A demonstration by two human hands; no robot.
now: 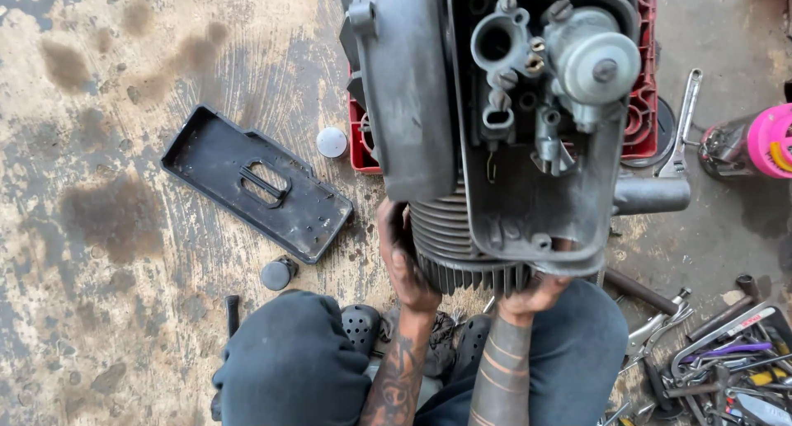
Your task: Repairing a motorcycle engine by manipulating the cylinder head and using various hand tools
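Holding the grey engine [495, 121] at frame centre, above the red crate [363, 150]: left hand [403, 257] wrapped on cooling fins [450, 249], right hand [536, 294] cupped beneath. Best kept level, grip firm on oily metal.

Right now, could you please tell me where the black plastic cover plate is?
In the head view, the black plastic cover plate lies flat on the stained floor, left of the engine, between two small round caps.

Left of the red crate [360, 150]: a black cover [256, 183] and two round caps [332, 141] [277, 274]. Right of it: a wrench [681, 125] and a tool pile [718, 356].
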